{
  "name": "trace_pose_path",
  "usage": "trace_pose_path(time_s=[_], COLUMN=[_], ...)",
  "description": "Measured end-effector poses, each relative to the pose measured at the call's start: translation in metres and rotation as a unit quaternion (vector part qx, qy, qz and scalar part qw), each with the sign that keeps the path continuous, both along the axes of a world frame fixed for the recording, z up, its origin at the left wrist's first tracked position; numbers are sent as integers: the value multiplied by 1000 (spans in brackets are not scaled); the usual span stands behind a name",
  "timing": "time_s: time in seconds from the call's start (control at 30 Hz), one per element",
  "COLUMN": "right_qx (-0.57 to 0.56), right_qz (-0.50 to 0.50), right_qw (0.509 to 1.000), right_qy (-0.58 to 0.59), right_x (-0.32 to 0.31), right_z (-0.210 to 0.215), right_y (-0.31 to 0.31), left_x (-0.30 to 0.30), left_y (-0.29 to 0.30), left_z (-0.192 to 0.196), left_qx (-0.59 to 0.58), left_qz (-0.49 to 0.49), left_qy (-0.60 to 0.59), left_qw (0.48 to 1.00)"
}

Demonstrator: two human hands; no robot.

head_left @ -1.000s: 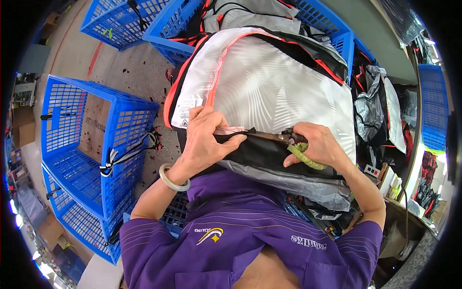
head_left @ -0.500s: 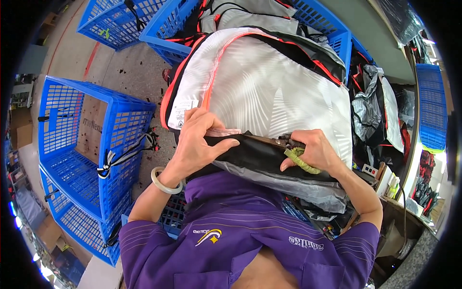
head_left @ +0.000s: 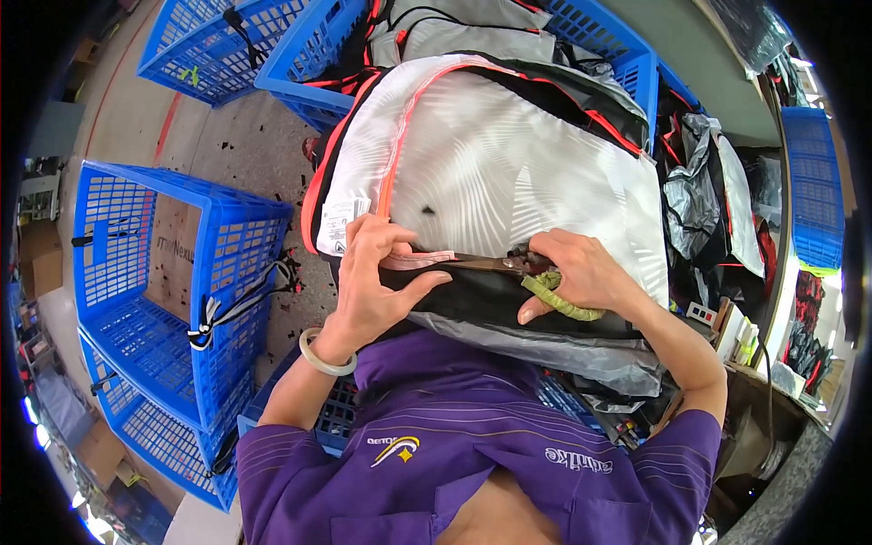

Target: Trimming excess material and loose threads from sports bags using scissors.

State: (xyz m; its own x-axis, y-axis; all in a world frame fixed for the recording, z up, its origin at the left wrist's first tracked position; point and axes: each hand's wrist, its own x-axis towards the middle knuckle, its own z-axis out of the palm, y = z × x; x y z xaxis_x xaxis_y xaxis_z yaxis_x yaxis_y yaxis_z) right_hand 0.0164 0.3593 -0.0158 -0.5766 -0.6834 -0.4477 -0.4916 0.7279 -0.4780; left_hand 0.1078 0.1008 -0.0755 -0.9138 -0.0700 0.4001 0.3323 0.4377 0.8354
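Observation:
A large grey-and-white patterned fabric bag piece (head_left: 518,163) with black panels and orange-red piping lies in front of me. My left hand (head_left: 377,277) grips its near edge beside a pinkish strip (head_left: 418,261); the fingertips are partly hidden in the fabric and the thumb stands apart. In my right hand (head_left: 581,277) are scissors (head_left: 495,263), one handle wrapped in yellow-green material. Their blades point left along the edge, close to the strip's end. A white label (head_left: 343,218) is at the bag piece's left side. On the grey fabric lies a small dark scrap (head_left: 428,210).
Blue plastic crates (head_left: 204,272) stand on the left, tied with straps. Behind the bag piece, another blue crate (head_left: 304,82) holds more bag pieces. Further bag pieces (head_left: 708,191) are stacked at the right. Dark scraps are scattered over the floor (head_left: 241,136).
The scissors and my right hand have moved left, bringing the blades to the strip's end. A dark scrap now shows on the grey fabric. My left hand has barely moved.

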Motion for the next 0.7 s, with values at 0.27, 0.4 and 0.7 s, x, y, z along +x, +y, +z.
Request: trace_pose_path(time_s=[0.27,0.4,0.7], right_qx=[-36,-98,-69], right_qz=[11,-17,-293], right_qw=[999,995,952], right_qy=[-6,22,56], right_x=[-1,7,-4], right_z=[-4,-8,13], right_y=[-8,-6,48], left_x=[5,4,8], left_y=[0,-3,-18], left_z=[-12,-9,7], left_qx=[32,16,-20], left_qz=[7,-3,-58], left_qy=[-10,-21,-90], left_qw=[999,1000,994])
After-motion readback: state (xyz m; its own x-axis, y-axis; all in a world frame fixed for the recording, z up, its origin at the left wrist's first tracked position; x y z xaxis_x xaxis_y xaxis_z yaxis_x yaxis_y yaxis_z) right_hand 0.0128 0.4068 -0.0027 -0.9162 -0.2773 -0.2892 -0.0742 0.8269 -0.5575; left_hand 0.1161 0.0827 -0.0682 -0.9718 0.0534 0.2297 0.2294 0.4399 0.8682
